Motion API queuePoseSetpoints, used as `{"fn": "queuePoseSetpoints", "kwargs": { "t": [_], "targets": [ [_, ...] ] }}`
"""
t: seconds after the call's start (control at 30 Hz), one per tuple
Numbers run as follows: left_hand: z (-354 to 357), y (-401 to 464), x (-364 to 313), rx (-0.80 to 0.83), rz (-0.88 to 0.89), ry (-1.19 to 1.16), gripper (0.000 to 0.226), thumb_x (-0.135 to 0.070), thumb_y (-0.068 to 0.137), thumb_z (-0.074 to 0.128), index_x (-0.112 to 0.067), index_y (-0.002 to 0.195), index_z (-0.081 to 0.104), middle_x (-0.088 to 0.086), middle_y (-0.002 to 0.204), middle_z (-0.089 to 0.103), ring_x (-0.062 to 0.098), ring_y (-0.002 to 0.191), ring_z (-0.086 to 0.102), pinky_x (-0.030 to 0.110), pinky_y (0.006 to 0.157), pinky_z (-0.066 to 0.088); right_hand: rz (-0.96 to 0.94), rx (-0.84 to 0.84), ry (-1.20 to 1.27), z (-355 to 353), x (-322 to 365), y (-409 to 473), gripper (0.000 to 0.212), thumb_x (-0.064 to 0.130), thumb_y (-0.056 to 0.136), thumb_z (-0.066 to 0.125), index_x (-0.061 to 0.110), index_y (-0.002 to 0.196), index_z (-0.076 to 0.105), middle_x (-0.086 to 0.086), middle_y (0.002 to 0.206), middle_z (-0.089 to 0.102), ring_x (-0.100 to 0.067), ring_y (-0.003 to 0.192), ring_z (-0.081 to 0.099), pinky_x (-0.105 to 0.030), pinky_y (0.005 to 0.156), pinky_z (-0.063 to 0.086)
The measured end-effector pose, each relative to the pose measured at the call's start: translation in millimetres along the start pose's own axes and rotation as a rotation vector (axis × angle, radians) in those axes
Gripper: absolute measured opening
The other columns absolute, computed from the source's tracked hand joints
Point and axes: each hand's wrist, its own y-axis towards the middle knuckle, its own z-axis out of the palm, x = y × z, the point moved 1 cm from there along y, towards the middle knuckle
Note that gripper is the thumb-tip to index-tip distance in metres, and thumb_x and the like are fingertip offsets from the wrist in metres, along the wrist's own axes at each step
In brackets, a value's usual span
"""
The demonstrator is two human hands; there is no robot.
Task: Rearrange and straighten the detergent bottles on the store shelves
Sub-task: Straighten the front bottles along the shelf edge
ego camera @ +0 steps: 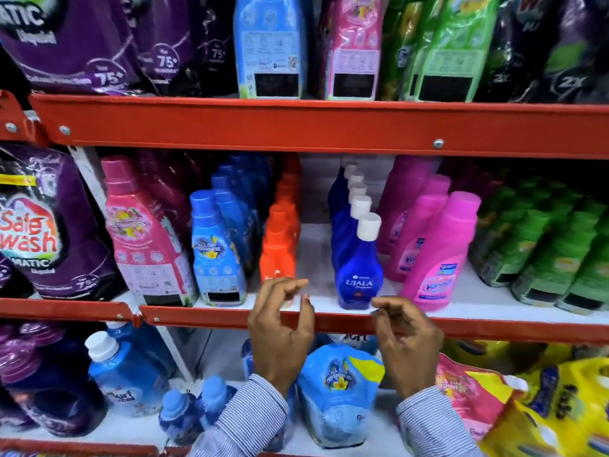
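Before the red front rail (329, 319) of the middle shelf, a person in striped sleeves raises both bare hands, neither one holding anything. Left hand (280, 328) hovers just left of the front blue Ujala bottle (360, 268), its grip loosely curled with thumb and fingertips close together but clamped on nothing. Right hand (408, 341) hangs just below and right of that bottle, its grip likewise half-curled and empty, fingertips near the bottle's base without clearly touching it.

The Ujala bottle stands upright at the shelf's front edge, heading a file of white-capped blue bottles running back behind it. Left of it lies a bare strip of white shelf, then a row of orange bottles (280, 245), then tall blue bottles (216, 249) and pink bottles (141, 225). Right of the Ujala bottle stand bright pink bottles (441, 255), leaning slightly, and beyond them green packs (553, 252). Above the bottle, across the upper red rail (296, 125), sit purple, blue, pink and green refill pouches. Below it, on the lower shelf, rests a blue pouch (339, 394).
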Motion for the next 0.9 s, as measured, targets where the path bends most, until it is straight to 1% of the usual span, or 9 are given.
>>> {"fn": "queuePoseSetpoints", "kwargs": {
  "t": [0.13, 0.2, 0.27, 0.33, 0.43, 0.53, 0.67, 0.73, 0.9],
  "targets": [
    [39, -21, -26, 0.201, 0.014, -0.054, 0.017, -0.009, 0.084, 0.067, -0.018, 0.096, 0.075, -0.009, 0.093, 0.074, -0.003, 0.091, 0.066, 0.008, 0.086, 0.047, 0.057, -0.158, -0.007, -44, -19, 18, 0.012, 0.024, 0.076, 0.058, 0.032, 0.08, 0.067, 0.005, 0.07, 0.07, -0.005, 0.062, 0.063, -0.032, 0.066, 0.054],
    [58, -32, -35, 0.301, -0.023, -0.077, 0.018, -0.022, 0.085, 0.064, -0.021, 0.097, 0.077, -0.012, 0.095, 0.076, -0.005, 0.091, 0.068, 0.01, 0.086, 0.05, 0.072, -0.212, -0.025, -62, -28, 29, 0.015, 0.017, 0.079, 0.061, 0.031, 0.085, 0.065, 0.005, 0.072, 0.069, 0.002, 0.062, 0.061, -0.03, 0.067, 0.054],
    [76, -38, -42, 0.384, -0.091, -0.102, 0.03, -0.034, 0.084, 0.059, -0.023, 0.105, 0.077, -0.015, 0.098, 0.075, -0.003, 0.092, 0.07, 0.014, 0.089, 0.053, 0.095, -0.22, -0.067, -75, -36, 41, 0.025, 0.001, 0.082, 0.063, 0.021, 0.095, 0.064, -0.008, 0.084, 0.071, 0.007, 0.066, 0.063, -0.011, 0.065, 0.05],
    [93, -42, -46, 0.467, -0.131, -0.098, 0.037, -0.035, 0.085, 0.059, -0.022, 0.117, 0.073, -0.011, 0.106, 0.076, -0.002, 0.095, 0.071, 0.014, 0.092, 0.054, 0.147, -0.152, -0.087, -86, -45, 55, 0.033, -0.01, 0.082, 0.06, 0.008, 0.11, 0.061, -0.016, 0.101, 0.069, 0.005, 0.075, 0.065, -0.002, 0.068, 0.045],
    [118, -43, -47, 0.568, -0.204, -0.091, 0.053, -0.028, 0.085, 0.059, -0.017, 0.137, 0.059, -0.005, 0.128, 0.069, 0.0, 0.115, 0.066, 0.023, 0.105, 0.052, 0.18, 0.069, -0.179, -94, -60, 71, 0.048, -0.007, 0.087, 0.056, 0.004, 0.133, 0.049, -0.018, 0.126, 0.063, -0.023, 0.109, 0.066, -0.029, 0.095, 0.05],
    [135, -42, -47, 0.601, -0.269, -0.06, 0.071, -0.041, 0.083, 0.052, -0.012, 0.147, 0.046, 0.005, 0.146, 0.058, 0.014, 0.134, 0.056, 0.045, 0.115, 0.046, 0.158, 0.229, -0.232, -98, -63, 79, 0.053, -0.001, 0.089, 0.054, 0.005, 0.141, 0.044, -0.017, 0.135, 0.06, -0.029, 0.123, 0.06, -0.046, 0.107, 0.047],
    [142, -41, -51, 0.631, -0.299, -0.041, 0.081, -0.047, 0.076, 0.045, -0.018, 0.152, 0.039, -0.003, 0.151, 0.051, 0.018, 0.141, 0.049, 0.049, 0.12, 0.04, 0.069, 0.369, -0.204, -98, -66, 80, 0.057, 0.014, 0.083, 0.044, 0.026, 0.139, 0.047, 0.0, 0.134, 0.063, -0.018, 0.124, 0.06, -0.043, 0.108, 0.047],
    [143, -43, -55, 0.634, -0.293, -0.02, 0.082, -0.048, 0.075, 0.044, -0.022, 0.153, 0.038, -0.009, 0.151, 0.048, 0.017, 0.142, 0.046, 0.048, 0.121, 0.038, 0.068, 0.403, -0.181, -101, -67, 82, 0.059, 0.014, 0.083, 0.042, 0.026, 0.141, 0.045, 0.004, 0.136, 0.062, -0.013, 0.125, 0.059, -0.042, 0.11, 0.046],
    [146, -48, -52, 0.601, -0.308, 0.012, 0.082, -0.047, 0.075, 0.045, -0.022, 0.153, 0.038, -0.002, 0.155, 0.049, 0.013, 0.144, 0.043, 0.048, 0.122, 0.037, 0.033, 0.474, -0.142, -107, -63, 84, 0.059, -0.004, 0.089, 0.044, 0.027, 0.139, 0.047, 0.022, 0.123, 0.061, 0.007, 0.115, 0.059, -0.023, 0.105, 0.046]
  ]
}}
